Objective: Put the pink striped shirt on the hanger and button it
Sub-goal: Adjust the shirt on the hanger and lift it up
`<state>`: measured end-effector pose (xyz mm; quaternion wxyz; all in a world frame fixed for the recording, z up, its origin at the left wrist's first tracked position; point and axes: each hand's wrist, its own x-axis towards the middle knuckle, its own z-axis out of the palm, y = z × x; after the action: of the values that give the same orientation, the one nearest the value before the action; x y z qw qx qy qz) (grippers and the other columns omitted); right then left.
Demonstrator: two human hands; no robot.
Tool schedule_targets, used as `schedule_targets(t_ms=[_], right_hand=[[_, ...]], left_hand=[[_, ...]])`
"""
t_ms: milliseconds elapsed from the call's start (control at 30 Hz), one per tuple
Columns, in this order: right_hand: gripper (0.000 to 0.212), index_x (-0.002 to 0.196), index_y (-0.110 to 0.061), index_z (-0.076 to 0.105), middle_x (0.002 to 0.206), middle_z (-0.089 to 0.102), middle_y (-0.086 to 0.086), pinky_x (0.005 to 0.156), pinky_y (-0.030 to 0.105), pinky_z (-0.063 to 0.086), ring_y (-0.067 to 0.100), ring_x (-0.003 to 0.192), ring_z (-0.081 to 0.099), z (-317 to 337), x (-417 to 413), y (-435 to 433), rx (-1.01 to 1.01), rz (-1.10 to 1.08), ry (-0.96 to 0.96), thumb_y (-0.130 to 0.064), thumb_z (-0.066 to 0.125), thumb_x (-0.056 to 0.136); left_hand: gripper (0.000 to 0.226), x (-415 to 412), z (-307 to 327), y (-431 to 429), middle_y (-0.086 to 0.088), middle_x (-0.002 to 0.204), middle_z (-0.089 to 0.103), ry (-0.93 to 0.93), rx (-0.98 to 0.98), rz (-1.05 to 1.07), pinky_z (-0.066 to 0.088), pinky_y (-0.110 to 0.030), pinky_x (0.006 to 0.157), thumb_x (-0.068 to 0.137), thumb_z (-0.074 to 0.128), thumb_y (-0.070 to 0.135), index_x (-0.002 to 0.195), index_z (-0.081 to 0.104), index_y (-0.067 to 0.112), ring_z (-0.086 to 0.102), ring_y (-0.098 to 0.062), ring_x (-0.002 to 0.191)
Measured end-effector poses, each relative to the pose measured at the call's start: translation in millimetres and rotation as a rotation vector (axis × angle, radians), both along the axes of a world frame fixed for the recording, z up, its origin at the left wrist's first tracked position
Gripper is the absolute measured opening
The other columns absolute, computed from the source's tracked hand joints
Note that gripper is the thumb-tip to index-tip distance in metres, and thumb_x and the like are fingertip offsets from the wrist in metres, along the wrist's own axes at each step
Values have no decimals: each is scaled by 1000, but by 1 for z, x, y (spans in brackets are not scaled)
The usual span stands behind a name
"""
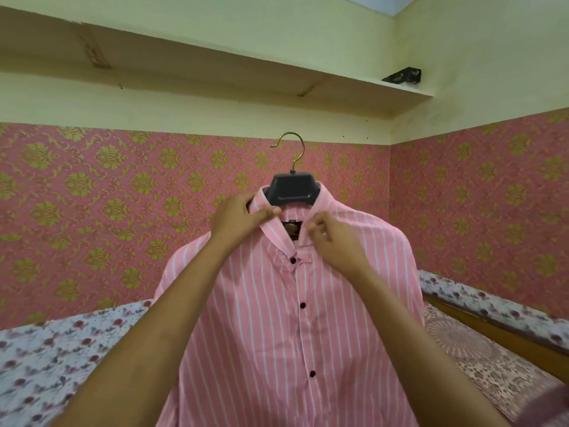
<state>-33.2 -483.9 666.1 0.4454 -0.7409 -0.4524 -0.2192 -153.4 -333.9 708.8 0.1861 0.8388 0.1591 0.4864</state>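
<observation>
Left hand [243, 217] pinches the collar [271, 223] at ten o'clock from the top black button [293, 260], while right hand [332, 238] nips it at two o'clock, likely squaring it. Pink striped shirt [292, 334] drapes the hanger [291, 188], its front looking fastened toward six o'clock.

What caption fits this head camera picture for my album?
The left hand and right hand hold the collar of the pink striped shirt on its hanger.
</observation>
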Motion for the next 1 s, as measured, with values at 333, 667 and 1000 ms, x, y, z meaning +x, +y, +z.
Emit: schedule_targets(t_ms=[333, 667, 1000], right_hand=[[47, 76, -17, 44, 90, 64, 13, 66, 36, 36, 35, 89, 59, -3, 55, -44, -172, -308, -43, -63, 43, 85], [56, 87, -7, 52, 92, 66, 19, 65, 35, 30, 39, 89, 60, -14, 53, -60, -86, -445, -125, -62, 42, 85], [57, 77, -12, 39, 89, 66, 18, 62, 34, 32, 38, 86, 60, -24, 61, -64, -146, -413, -147, -68, 42, 82]], left_hand=[[28, 5, -9, 1, 12, 69, 58, 16, -52, -186, 37, -27, 58, 60, 65, 59, 74, 57, 35, 53, -10, 64], [37, -3, -12, 0, -5, 138, 37, 274, 583, -76, 48, -31, 77, 86, 56, 12, 118, 60, 28, 48, -20, 105], [13, -1, 4, 11, -2, 93, 66, 209, 345, 79, 47, -32, 74, 81, 67, 24, 93, 68, 17, 60, -20, 80]])
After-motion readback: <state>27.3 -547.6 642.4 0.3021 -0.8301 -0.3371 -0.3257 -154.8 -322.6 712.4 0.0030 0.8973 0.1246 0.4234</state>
